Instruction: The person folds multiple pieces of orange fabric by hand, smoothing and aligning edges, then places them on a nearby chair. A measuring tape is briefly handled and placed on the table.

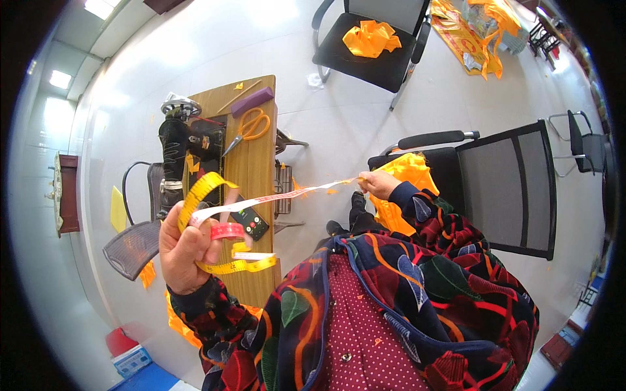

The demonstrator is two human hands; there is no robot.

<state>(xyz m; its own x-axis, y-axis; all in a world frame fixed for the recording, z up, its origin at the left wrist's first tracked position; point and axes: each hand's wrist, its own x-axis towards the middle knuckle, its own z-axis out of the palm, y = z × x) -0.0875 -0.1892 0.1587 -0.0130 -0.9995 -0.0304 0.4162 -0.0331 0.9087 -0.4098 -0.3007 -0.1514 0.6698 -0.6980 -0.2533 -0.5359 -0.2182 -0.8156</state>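
A soft tape measure (280,196), yellow, white and red, stretches between my two hands above the floor beside the table. My left hand (186,251) is closed around its looped part, with several curls hanging out past the fingers over the table edge. Farther right, my right hand (378,184) pinches the tape's other end between thumb and fingers. A black phone (251,223) with a lit screen lies on the wooden table (261,163), partly behind the loops. Orange-handled scissors (248,130) rest on the same table, beyond my left hand.
The table bears a black sewing machine (175,146) and a purple block (252,101). Black chairs stand at the right (508,189) and far side (365,72), both with orange cloth. A mesh chair (134,249) is at the left. More orange cloth (466,36) lies at the far right.
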